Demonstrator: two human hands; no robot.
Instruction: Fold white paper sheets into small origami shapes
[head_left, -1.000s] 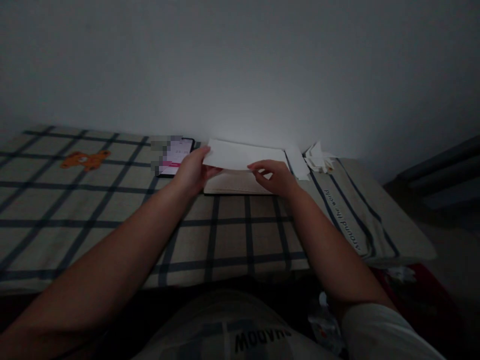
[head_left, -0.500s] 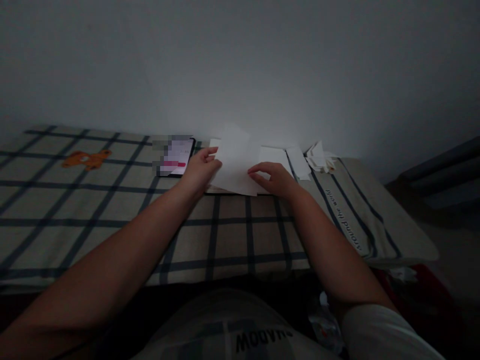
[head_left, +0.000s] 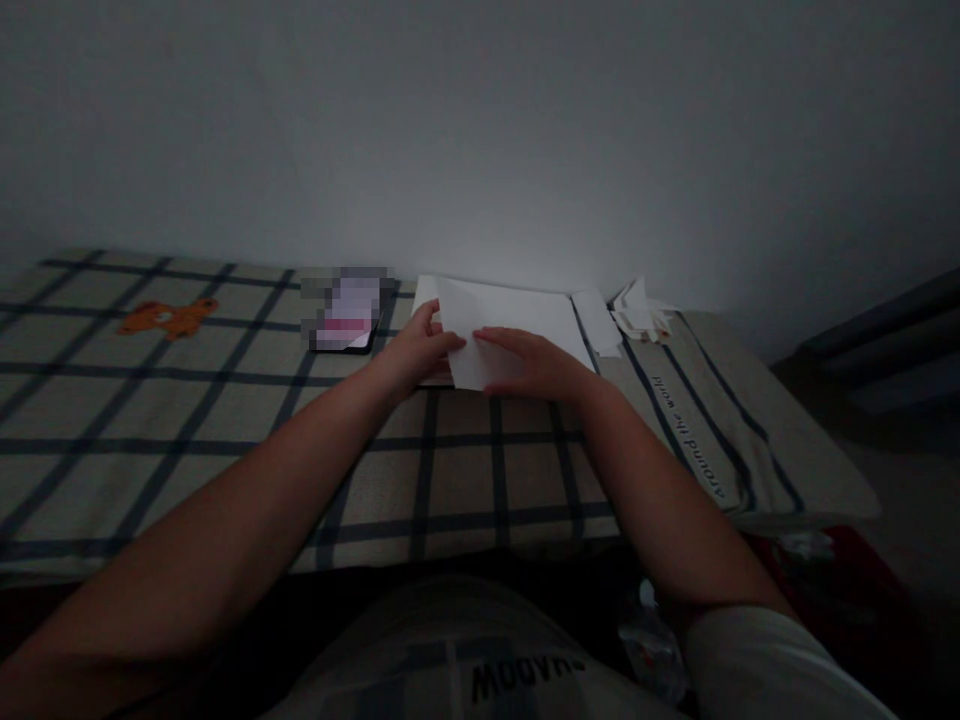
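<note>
A white sheet of paper (head_left: 517,315) lies on a flat book or board near the wall, on a plaid bedspread (head_left: 187,420). My left hand (head_left: 416,350) pinches the sheet's left edge, where a corner is folded toward me. My right hand (head_left: 536,362) lies flat on the sheet with fingers stretched out, pressing it down beside the fold.
A phone (head_left: 346,315) with a lit screen lies left of the paper. A narrow white slip (head_left: 600,322) and a heap of crumpled paper bits (head_left: 637,310) sit to the right. An orange bear print (head_left: 166,318) marks the bedspread far left. The bed edge drops off on the right.
The sheet was lifted in both hands a second ago, then turned and lowered. Now it lies flat with a folded corner, and my right hand has moved left onto it.
</note>
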